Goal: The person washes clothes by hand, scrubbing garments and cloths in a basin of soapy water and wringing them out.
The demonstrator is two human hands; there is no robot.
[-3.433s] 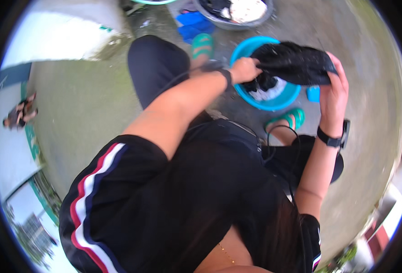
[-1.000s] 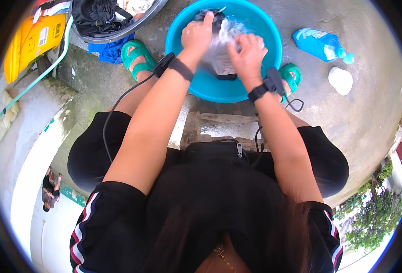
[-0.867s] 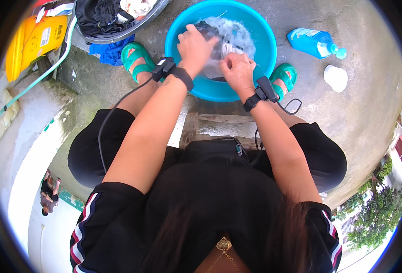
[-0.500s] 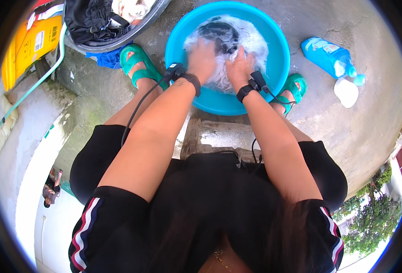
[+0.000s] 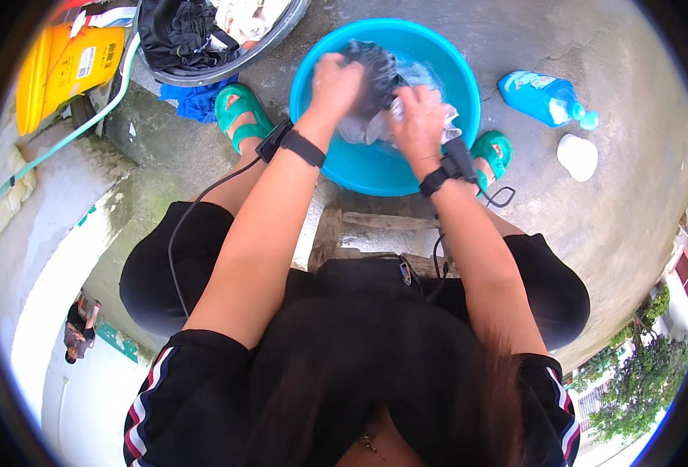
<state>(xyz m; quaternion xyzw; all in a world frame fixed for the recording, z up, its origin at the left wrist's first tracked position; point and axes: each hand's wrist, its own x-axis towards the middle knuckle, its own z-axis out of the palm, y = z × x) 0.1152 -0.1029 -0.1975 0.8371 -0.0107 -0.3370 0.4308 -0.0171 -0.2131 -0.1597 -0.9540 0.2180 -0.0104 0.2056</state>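
A wet dark-and-white garment (image 5: 375, 75) is bunched up inside a round blue basin (image 5: 375, 173). My left hand (image 5: 335, 84) is closed on the dark part at the basin's left side, slightly blurred. On the right, my right hand (image 5: 419, 118) grips the same garment with bent fingers, its pale folds hanging between and below both hands. Suds and water show behind the cloth. Each wrist wears a black strap with a small cabled device.
A grey tub (image 5: 270, 43) of dark and white clothes stands at upper left, with blue cloth (image 5: 196, 100) beside it. A yellow bucket (image 5: 75, 74) and pale hose (image 5: 71, 142) lie further left. A blue detergent bottle (image 5: 538, 95) and white cap-like piece (image 5: 577, 157) are right of the basin.
Both hands have come up out of the suds with the garment gathered between them. My left hand has moved slightly up and left, and less foam shows.
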